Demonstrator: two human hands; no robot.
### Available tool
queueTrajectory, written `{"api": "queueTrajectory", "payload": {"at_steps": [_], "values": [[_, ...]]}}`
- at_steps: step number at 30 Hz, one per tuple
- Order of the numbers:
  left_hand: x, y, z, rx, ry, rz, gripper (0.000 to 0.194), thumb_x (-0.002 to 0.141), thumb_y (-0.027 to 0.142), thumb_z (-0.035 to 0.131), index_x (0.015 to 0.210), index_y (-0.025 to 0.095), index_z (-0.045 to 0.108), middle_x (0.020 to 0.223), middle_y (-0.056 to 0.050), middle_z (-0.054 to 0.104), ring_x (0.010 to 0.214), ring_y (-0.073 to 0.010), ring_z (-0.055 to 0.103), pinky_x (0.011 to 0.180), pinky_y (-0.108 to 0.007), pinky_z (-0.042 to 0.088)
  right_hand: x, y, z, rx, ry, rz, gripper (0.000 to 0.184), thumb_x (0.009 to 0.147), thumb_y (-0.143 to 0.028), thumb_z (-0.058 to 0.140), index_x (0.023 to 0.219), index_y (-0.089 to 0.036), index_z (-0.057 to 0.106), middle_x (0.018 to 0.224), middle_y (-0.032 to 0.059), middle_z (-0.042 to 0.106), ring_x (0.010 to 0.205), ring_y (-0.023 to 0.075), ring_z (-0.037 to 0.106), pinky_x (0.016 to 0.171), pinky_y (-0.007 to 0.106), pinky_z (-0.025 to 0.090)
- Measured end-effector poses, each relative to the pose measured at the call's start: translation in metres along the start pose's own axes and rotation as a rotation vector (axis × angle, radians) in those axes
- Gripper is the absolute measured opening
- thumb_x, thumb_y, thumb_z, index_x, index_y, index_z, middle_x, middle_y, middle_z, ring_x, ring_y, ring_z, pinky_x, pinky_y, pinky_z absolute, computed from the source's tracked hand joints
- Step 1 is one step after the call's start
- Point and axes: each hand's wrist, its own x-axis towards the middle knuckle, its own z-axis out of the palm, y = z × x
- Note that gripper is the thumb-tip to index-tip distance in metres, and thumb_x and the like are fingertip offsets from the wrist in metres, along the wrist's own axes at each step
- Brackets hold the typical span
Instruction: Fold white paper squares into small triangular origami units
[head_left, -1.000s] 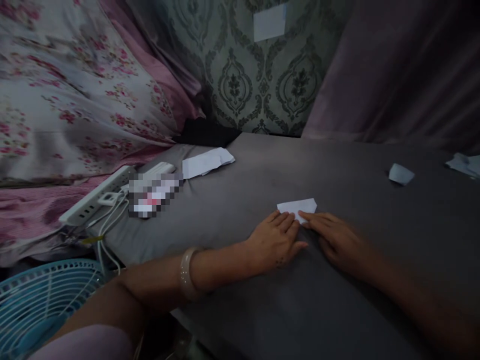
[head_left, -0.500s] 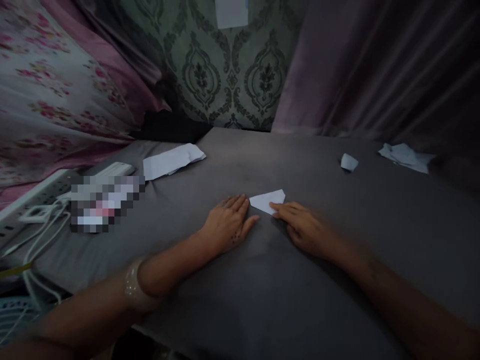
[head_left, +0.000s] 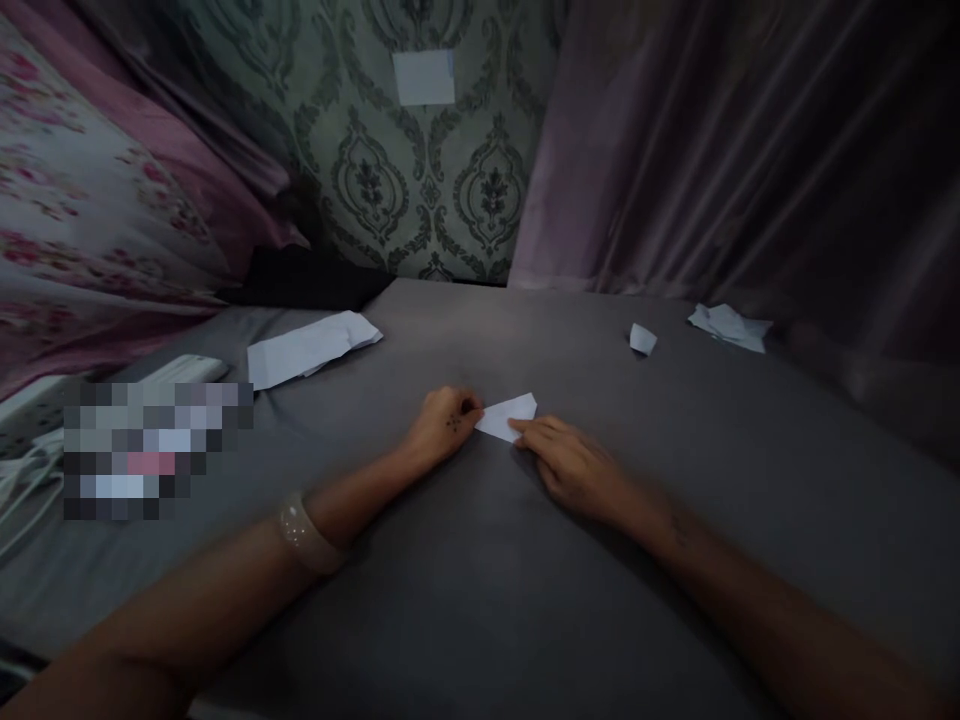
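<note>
A small folded piece of white paper (head_left: 501,417) lies flat on the grey cloth between my hands. Its narrow end points left and its wider end right. My left hand (head_left: 448,415) pinches the narrow tip between thumb and curled fingers. At the lower right edge, the fingers of my right hand (head_left: 566,462) are bent together and press on the paper. The right thumb is partly hidden beneath the fingers. A pale bangle (head_left: 306,535) circles my left wrist.
Several folded white sheets (head_left: 311,350) lie at the back left. To the right are a small paper scrap (head_left: 643,339) and crumpled papers (head_left: 731,327). A white power strip (head_left: 34,410) with cables sits far left beside a blurred-out item (head_left: 157,450). Curtains and a patterned wall (head_left: 431,190) rise behind.
My left hand has gone from lying flat with fingers extended to pinching the paper's left tip. The right hand stays on the paper. The view has tilted up and turned right.
</note>
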Motion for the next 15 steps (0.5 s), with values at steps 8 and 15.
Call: {"api": "queueTrajectory", "payload": {"at_steps": [8, 15], "values": [[0.04, -0.008, -0.002, 0.05, -0.019, 0.22, 0.015, 0.083, 0.019, 0.05, 0.082, 0.015, 0.065, 0.08, -0.004, 0.063, 0.075, -0.0157, 0.053, 0.074, -0.029, 0.041, 0.023, -0.016, -0.002, -0.121, 0.014, 0.072, 0.024, 0.088, -0.012, 0.048, 0.102, -0.018, 0.066, 0.117, 0.0104, 0.066, 0.106, 0.0238, 0.058, 0.093, 0.041, 0.045], [0.055, -0.01, -0.005, -0.046, -0.143, 0.212, 0.018, 0.084, 0.02, 0.048, 0.085, 0.014, 0.064, 0.072, -0.001, 0.06, 0.067, -0.0123, 0.051, 0.064, -0.023, 0.039, 0.048, 0.004, 0.013, 0.081, 0.124, 0.223, 0.018, 0.093, -0.023, 0.052, 0.09, -0.02, 0.069, 0.093, 0.0051, 0.067, 0.087, 0.018, 0.058, 0.082, 0.033, 0.045]]}}
